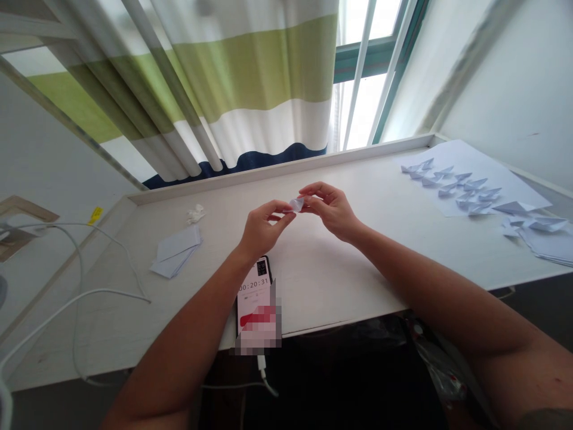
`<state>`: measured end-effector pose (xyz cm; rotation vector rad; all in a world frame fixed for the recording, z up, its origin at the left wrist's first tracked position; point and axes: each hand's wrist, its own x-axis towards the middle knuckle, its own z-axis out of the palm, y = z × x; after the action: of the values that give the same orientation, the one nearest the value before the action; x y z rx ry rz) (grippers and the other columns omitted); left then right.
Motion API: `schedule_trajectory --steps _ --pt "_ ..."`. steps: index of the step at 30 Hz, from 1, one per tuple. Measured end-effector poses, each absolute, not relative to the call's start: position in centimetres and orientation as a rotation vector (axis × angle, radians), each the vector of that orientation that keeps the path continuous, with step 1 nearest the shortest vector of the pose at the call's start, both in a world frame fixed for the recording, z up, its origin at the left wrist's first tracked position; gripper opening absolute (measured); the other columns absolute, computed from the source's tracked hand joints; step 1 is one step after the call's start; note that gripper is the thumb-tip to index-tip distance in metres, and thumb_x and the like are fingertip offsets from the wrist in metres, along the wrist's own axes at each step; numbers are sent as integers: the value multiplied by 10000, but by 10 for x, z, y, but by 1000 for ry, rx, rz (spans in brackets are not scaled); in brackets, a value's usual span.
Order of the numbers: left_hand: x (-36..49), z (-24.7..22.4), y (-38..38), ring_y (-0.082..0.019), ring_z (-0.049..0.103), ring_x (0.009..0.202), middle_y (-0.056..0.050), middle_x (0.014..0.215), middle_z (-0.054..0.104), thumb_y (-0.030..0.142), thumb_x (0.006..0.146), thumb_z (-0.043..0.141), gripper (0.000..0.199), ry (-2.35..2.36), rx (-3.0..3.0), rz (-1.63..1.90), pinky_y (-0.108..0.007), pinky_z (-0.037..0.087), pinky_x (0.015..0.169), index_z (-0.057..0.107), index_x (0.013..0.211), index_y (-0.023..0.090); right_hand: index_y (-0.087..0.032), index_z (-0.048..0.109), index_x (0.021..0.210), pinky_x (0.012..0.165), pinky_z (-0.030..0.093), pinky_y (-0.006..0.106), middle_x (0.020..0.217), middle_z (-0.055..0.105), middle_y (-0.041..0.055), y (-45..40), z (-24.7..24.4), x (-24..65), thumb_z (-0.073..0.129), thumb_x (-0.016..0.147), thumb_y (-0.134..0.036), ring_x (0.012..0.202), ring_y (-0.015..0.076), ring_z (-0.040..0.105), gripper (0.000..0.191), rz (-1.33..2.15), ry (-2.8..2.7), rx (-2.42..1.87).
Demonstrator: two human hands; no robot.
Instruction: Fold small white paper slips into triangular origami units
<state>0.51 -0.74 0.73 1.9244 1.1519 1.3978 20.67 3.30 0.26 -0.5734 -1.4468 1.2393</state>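
Paper, white and folded into a small piece, is up between our two bare hands, above the middle of the white desk. Our left hand pinches its left end between thumb and fingers; our right hand grasps the other end with its fingertips.

The desk is like a shallow tray, with a raised rim along its back and left side. Within that rim, to our right, we have a large white paper sheet bearing rows of small, pointed, folded white paper shapes. Nearer us, a pile of flat white sheets has more folded pieces on and beside it. To our left lie a few overlapping white paper rectangles, with a crumpled white tissue just beyond them.

Close by our left forearm is a black-edged smartphone reading 00:20:31, its lower part pixelated and a white plug at its bottom end. Below the desk's front edge, we see a clear plastic bag; we cannot tell what it contains.
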Motion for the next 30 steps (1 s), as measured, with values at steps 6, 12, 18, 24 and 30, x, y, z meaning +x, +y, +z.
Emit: schedule_trajectory --steps 6,12,18,24,30 --pt "-5 9 -4 -212 808 918 -61 983 852 394 948 830 172 1111 2011 1406 -363 667 878 831 981 225 -232 763 975 988 650 461 1034 774 53 38 5 222 830 909 -434 981 227 760 223 1057 -1866 -589" --pt "-14 16 -1 -207 785 956 -93 1102 819 428 989 779 211 988 2298 1261 -314 655 779 824 1012 223 -231 776 964 992 649 475 1032 806 62 41 2 225 792 948 -414 996 243 778 184 981 -1984 -569" --pt "-21 17 -1 -211 777 894 -84 1079 838 388 1027 718 187 1092 2450 1073 -329 630 765 812 1035 225 -229 797 971 905 632 427 1031 819 75 45 3 231 731 1003 -385 957 238 767 172 797 -2143 -579" --pt "-17 11 -1 -236 792 887 -109 1107 852 385 979 769 192 1139 2300 1048 -381 636 821 777 916 204 -210 776 977 829 611 405 1017 830 93 45 5 234 687 1018 -300 915 239 767 133 622 -2303 -648" --pt "-6 10 -3 -230 805 866 -54 901 829 397 857 908 281 1147 1909 1288 -388 649 846 733 984 217 -215 711 933 868 642 419 935 825 59 38 4 226 725 980 -333 887 226 792 128 793 -2071 -651"
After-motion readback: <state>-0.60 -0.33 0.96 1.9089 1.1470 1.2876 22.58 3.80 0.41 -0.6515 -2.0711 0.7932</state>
